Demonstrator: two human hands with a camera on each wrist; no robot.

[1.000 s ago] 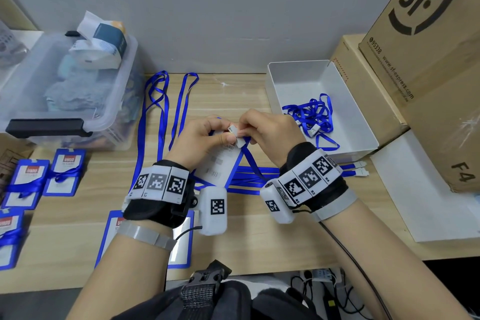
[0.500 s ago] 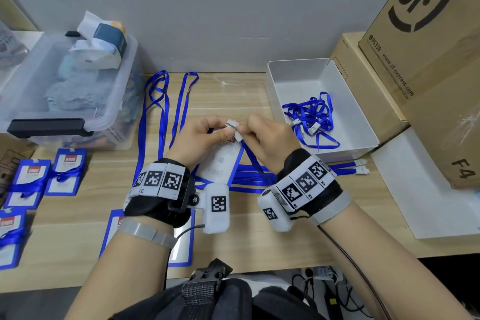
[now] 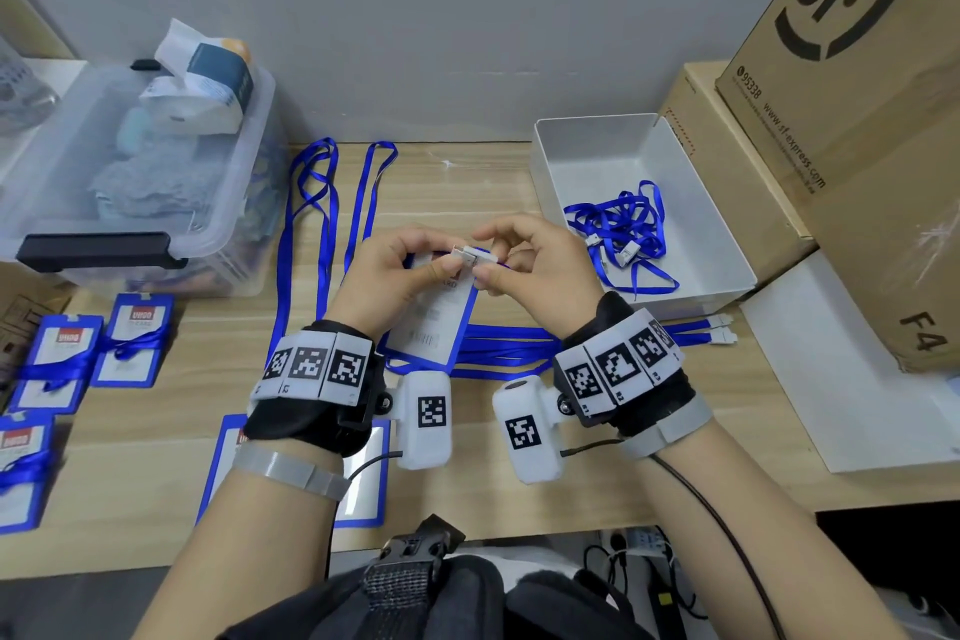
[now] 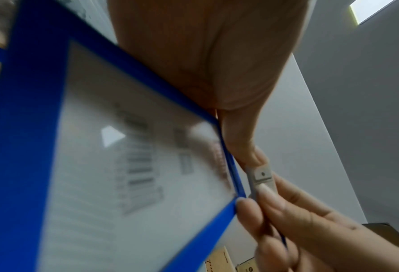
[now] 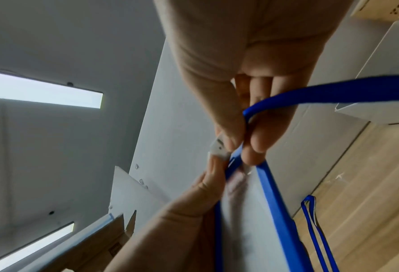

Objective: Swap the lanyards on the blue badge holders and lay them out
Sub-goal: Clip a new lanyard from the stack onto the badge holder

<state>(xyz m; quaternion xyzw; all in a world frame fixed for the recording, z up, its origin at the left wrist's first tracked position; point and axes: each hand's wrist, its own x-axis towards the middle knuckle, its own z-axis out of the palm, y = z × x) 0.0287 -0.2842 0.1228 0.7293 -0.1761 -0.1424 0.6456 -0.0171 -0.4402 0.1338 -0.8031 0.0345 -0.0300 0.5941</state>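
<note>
Above the table's middle, my left hand (image 3: 402,270) grips the top edge of a blue badge holder (image 3: 435,322) that hangs tilted below it. My right hand (image 3: 524,260) pinches the white plastic clip (image 3: 475,256) of a blue lanyard at that same top edge. In the left wrist view the clip (image 4: 260,177) sits beside the blue badge holder (image 4: 133,165), thumb against it. In the right wrist view the lanyard strap (image 5: 322,95) loops out from my curled fingers (image 5: 254,139). Whether the clip is locked onto the holder is not visible.
Several lanyards (image 3: 498,353) lie flat under my hands, two loops (image 3: 332,203) at the back. A white tray (image 3: 727,234) holds tangled lanyards (image 3: 623,224). Wrapped badges (image 3: 88,353) lie at left, one badge holder (image 3: 223,463) under my left wrist. A plastic bin (image 3: 124,182) and cardboard boxes (image 3: 857,120) flank the table.
Both hands have lifted the badge holder a little and turned the clip flatter along its top edge; my right wrist has swung outward to the right.
</note>
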